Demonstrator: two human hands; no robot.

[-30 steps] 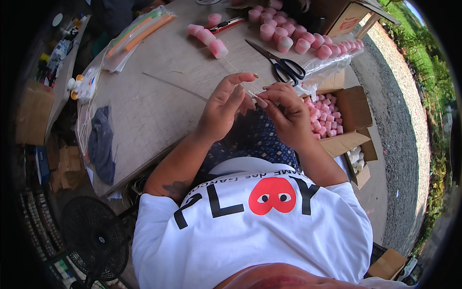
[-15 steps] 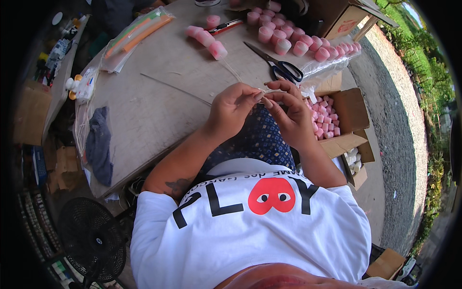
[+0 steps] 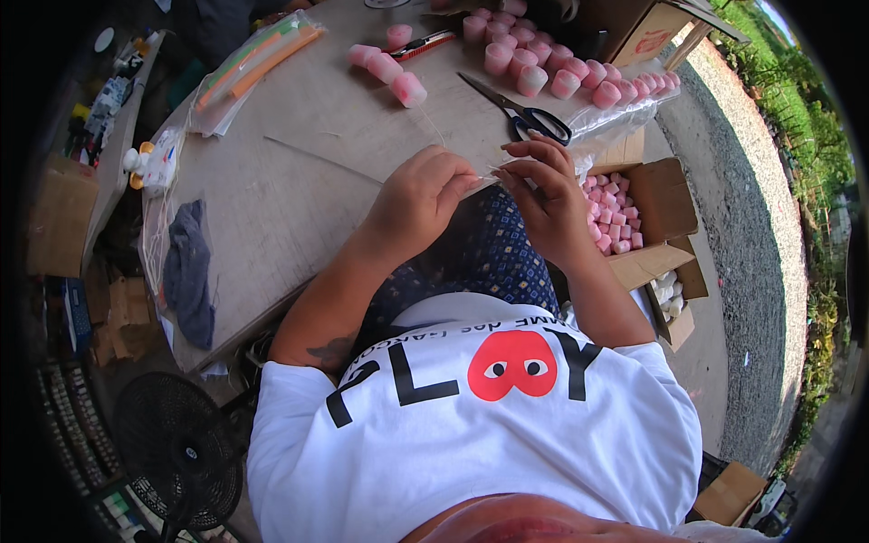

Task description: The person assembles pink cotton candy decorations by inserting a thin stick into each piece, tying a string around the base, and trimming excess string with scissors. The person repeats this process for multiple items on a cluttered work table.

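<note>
My left hand is closed in a pinch on a thin pale string above the table's near edge. Close by on the right, my right hand pinches the string with thumb and fingertips, its other fingers bent. From the hands the string runs up to a pink cylinder-shaped piece, which lies in a row with two more pink pieces. A long thin rod rests on the table, its right end hidden behind my left hand. Black-handled scissors lie partly open just beyond my right hand.
Several pink cup-shaped pieces stand at the far right beside clear plastic. A red utility knife lies farther back. Right of my lap, a cardboard box holds small pink pieces. A dark cloth hangs at the table's left edge.
My hands have drawn slightly apart. The left has shifted a little left and turned its back upward; the right stays near its place. The pink pieces have hardly moved.
</note>
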